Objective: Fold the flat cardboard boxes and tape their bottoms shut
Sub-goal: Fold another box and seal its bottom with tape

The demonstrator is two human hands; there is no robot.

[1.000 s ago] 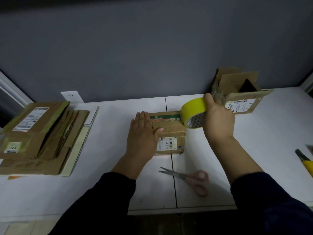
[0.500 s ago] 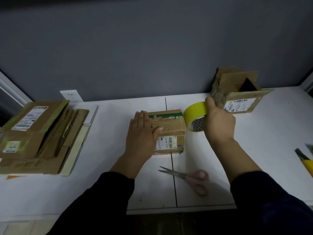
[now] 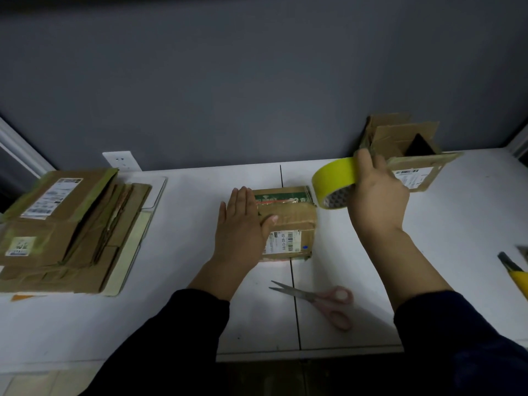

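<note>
Pinning the box (image 3: 291, 221), centred on the table (image 3: 185, 310), under flat straight fingers, the left hand (image 3: 243, 227) lets the right hand (image 3: 377, 195), curled round the tape roll (image 3: 334, 181) beside it, draw tape taut.

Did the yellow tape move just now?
Yes. The yellow tape in the right hand went slightly right and up, away from the small box toward the open box.

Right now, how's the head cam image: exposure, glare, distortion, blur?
Head view: dim, underexposed; sleeves go near black, white table brightest, no hard glare. Head view: wide-angle warp, the wall trim at the left edge leans. Head view: right hand and yellow tape roll slightly soft; on the box the label shows a barcode, fine print unreadable.
</note>
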